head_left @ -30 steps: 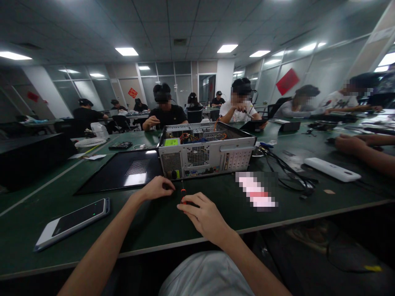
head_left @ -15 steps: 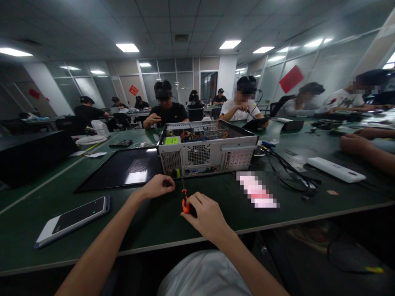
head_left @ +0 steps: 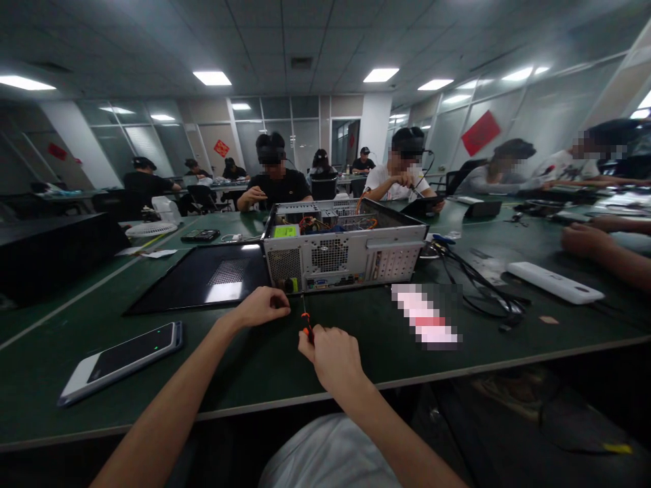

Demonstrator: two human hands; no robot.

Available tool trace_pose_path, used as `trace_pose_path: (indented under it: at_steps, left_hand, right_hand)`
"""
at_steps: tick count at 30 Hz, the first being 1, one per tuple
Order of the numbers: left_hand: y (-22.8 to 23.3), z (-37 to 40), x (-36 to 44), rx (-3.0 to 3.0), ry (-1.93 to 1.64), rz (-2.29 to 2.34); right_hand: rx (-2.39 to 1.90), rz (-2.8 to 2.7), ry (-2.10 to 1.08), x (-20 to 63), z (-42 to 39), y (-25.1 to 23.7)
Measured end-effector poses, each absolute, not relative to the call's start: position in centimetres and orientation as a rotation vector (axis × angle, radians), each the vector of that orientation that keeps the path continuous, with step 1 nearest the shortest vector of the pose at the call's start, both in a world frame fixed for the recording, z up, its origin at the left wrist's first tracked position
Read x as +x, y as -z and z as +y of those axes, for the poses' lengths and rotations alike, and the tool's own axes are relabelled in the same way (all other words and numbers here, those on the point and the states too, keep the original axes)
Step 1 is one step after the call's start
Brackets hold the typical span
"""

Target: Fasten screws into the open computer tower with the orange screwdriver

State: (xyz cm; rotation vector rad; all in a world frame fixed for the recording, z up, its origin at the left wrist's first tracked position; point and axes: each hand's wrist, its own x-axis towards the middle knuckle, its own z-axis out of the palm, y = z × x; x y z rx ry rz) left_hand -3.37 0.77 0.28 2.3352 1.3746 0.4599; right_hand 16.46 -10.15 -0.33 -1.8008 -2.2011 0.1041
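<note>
A computer case (head_left: 350, 261) lies on its side in front of me, its top side uncovered and its rear panel facing me. My right hand (head_left: 336, 356) is closed round the handle of a screwdriver (head_left: 307, 325) with orange and black parts. Its thin shaft points at the lower edge of the rear panel, left of the middle; I cannot tell whether the tip touches a screw. My left hand (head_left: 262, 306) rests on the table just before the case's left corner. Its fingers are loosely curled with a gap to the thumb, and nothing shows in them.
A black side panel (head_left: 203, 281) lies left of the case. A phone-like white device (head_left: 122, 362) is at the near left. To the right are black cables (head_left: 478, 285), a white power bank (head_left: 554, 282) and another person's hand (head_left: 584, 239). Across the table, people sit working.
My right hand has shifted its grip on the screwdriver, its fingers now covering more of the handle. The left hand stays in almost the same place.
</note>
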Motion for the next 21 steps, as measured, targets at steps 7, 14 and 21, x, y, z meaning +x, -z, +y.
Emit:
trace_pose_path:
  at_steps: [7,14,21]
  left_hand:
    - [0.08,1.06,-3.49,2.411,-0.412,1.421]
    - [-0.17,0.83,-3.23,2.432,-0.392,1.474]
    - [-0.55,0.53,-3.15,2.487,-0.347,1.519]
  right_hand:
    - [-1.870,-2.212,-0.118,16.47,-10.12,0.19]
    - [-1.866,-2.146,-0.249,16.97,-10.19,-0.44]
    - [-1.818,-2.125,-0.232,16.94,-10.09,0.03]
